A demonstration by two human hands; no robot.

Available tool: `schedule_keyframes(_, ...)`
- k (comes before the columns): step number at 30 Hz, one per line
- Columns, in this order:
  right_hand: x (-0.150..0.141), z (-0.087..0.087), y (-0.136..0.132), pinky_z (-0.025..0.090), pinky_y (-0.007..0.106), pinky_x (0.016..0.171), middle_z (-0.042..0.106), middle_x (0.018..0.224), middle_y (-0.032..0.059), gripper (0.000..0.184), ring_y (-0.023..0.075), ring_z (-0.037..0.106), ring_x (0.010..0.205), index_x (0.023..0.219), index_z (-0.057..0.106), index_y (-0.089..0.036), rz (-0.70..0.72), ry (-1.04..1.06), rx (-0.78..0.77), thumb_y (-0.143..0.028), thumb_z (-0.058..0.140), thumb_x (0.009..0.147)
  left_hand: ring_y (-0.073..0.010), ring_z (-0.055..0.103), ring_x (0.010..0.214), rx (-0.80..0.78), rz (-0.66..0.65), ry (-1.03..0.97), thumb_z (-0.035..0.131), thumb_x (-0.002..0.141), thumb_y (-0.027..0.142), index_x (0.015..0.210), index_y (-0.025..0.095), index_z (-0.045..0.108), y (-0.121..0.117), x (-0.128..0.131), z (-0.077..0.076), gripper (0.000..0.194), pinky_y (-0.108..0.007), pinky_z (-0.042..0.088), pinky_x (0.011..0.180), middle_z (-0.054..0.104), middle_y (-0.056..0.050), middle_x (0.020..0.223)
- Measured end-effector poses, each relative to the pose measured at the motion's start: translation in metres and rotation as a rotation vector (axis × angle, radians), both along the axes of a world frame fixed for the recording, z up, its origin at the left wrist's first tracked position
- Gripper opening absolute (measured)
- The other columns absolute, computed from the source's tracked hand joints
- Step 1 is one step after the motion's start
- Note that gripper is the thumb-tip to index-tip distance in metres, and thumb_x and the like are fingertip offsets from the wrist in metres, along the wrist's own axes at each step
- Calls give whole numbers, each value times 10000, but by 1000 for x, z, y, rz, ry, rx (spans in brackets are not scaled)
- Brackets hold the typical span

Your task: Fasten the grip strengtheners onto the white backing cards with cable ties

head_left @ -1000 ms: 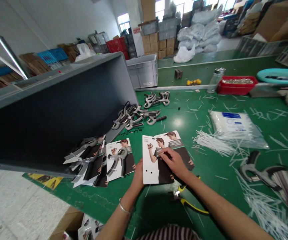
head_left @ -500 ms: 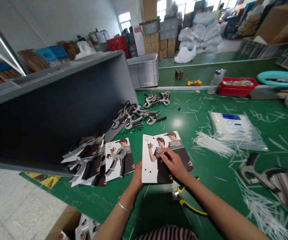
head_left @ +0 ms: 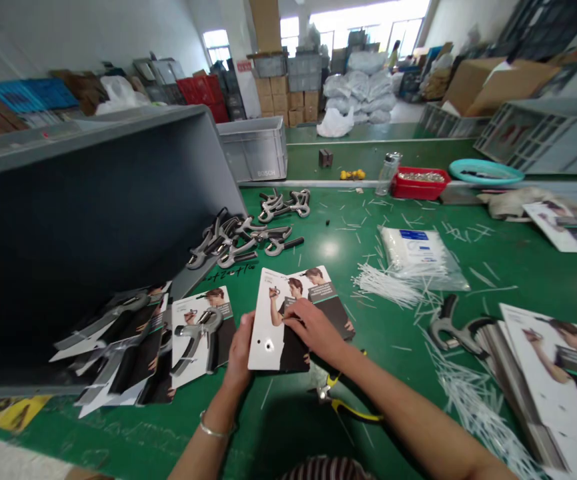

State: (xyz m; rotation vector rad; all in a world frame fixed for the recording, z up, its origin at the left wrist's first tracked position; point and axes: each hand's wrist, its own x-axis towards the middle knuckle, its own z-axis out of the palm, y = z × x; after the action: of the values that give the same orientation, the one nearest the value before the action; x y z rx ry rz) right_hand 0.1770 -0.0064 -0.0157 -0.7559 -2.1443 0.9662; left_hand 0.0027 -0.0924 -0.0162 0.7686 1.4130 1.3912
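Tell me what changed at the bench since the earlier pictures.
The view has swung right, bringing more of a stack of printed cards into frame. The left hand still grips the same card, with the right hand still on it; the card looks tilted slightly more clockwise. Neither hand let go. The yellow-handled pliers stayed where they were.

The left hand (head_left: 241, 350) and right hand (head_left: 314, 332) hold a printed exerciser card (head_left: 328, 293)
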Motion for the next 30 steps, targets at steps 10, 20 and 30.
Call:
schedule_keyframes(10, 77, 0, -4, 456, 345, 924, 639, 1076, 62, 148, 197, 596, 1010, 1090, 569, -222, -235, -62, -18, -257, 464, 992, -192, 696, 689, -210, -249, -13, 754, 769, 452, 1282, 185, 543, 13, -13, 6, 614, -249, 523, 580, 746, -74, 978)
schedule_keyframes(20, 203, -6, 74, 437, 328, 722, 669, 930, 108, 116, 249, 622, 848, 827, 638, -181, -786, -620, 16, -269, 575, 868, -158, 626, 508, -287, -364, -16, 785, 733, 381, 1189, 127, 620, 58, 10, 8, 547, -213, 460, 417, 728, -58, 745)
schedule_keyframes(30, 197, 22, 81, 431, 260, 545, 645, 697, 1, 267, 135, 551, 531, 834, 603, -198, -554, -221, -324, -437, 517, 914, -198, 703, 924, -182, 28, -341, 786, 715, 158, 1015, 130, 706, 27, -4, 6, 311, -280, 587, 804, 734, -106, 1090)
